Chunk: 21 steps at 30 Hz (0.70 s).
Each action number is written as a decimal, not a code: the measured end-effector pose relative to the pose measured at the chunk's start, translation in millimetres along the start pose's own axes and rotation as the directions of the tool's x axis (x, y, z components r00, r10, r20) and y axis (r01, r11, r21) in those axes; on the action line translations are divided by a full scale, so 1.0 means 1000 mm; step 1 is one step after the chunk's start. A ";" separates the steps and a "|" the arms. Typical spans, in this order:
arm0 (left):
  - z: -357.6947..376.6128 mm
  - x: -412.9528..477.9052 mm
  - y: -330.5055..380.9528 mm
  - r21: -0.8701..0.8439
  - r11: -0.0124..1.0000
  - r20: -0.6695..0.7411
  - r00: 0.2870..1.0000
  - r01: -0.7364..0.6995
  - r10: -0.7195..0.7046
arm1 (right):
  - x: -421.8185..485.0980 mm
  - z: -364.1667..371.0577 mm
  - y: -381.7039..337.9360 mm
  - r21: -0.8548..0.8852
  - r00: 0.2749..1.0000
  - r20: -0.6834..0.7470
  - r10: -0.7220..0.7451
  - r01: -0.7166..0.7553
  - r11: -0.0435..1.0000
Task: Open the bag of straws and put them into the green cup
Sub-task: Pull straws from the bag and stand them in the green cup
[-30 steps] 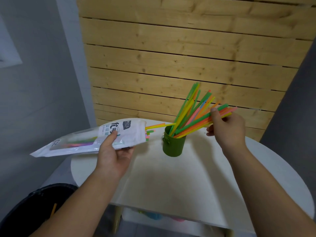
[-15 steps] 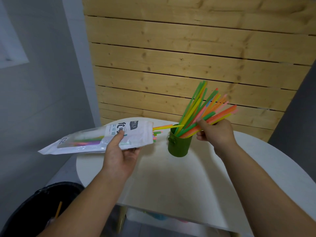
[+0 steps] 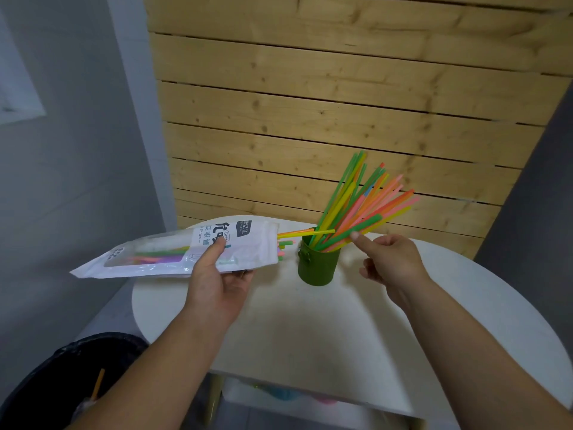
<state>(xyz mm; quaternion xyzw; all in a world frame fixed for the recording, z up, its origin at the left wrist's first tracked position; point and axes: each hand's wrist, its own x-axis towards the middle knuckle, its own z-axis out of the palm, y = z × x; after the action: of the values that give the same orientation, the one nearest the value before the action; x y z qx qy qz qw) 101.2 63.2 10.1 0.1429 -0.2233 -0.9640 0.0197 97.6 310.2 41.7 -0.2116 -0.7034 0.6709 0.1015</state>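
Observation:
A green cup (image 3: 317, 268) stands on the white round table (image 3: 310, 336), with several coloured straws (image 3: 362, 206) fanned out of it to the upper right. My left hand (image 3: 217, 280) grips a white straw bag (image 3: 173, 252) held level, its open mouth toward the cup. A few straws (image 3: 305, 233) poke out of the mouth and reach the cup's rim. My right hand (image 3: 390, 262) is just right of the cup, fingers loose, forefinger touching the lowest straws and holding none.
A wooden slat wall (image 3: 325, 119) rises behind the table. A black bin (image 3: 71, 383) with a straw in it sits at lower left. Under the table is a shelf with coloured items (image 3: 288, 395). Grey walls flank both sides.
My right hand has let go of the bunch of straws, which now rest in the cup, and has drawn back toward me. The bag stays in my left hand.

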 end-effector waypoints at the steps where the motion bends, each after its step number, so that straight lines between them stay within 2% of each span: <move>1: 0.001 -0.001 0.000 0.004 1.000 0.010 1.000 0.000 0.000 | -0.005 0.000 0.000 -0.023 0.999 0.022 0.023 -0.023 0.999; 5: 0.004 -0.005 -0.001 0.032 0.999 0.032 0.999 0.021 -0.022 | -0.026 0.008 0.003 -0.178 0.998 0.059 0.016 -0.005 0.984; 9: 0.008 -0.009 -0.003 0.026 0.999 0.047 0.998 0.032 -0.033 | -0.038 0.019 -0.001 -0.115 0.997 0.071 0.011 -0.003 0.993; 16: 0.009 -0.015 -0.007 0.047 0.998 0.058 0.998 0.036 -0.038 | -0.054 0.029 -0.004 -0.048 0.944 0.219 0.246 -0.241 0.969; 18: 0.010 -0.015 -0.007 0.049 0.998 0.070 0.997 0.031 -0.035 | -0.058 0.035 -0.002 0.012 0.932 0.302 0.200 -0.214 0.977; 21: 0.013 -0.019 -0.010 0.069 0.997 0.091 0.995 0.026 -0.032 | -0.062 0.043 0.002 0.183 0.925 0.375 0.055 -0.133 0.974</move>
<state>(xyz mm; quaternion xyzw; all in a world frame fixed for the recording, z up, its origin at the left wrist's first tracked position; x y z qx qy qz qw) 116.2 79.4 22.0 0.1021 -0.2542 -0.9617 -0.0096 134.4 244.2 45.0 -0.1043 -0.6259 0.7717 -0.0432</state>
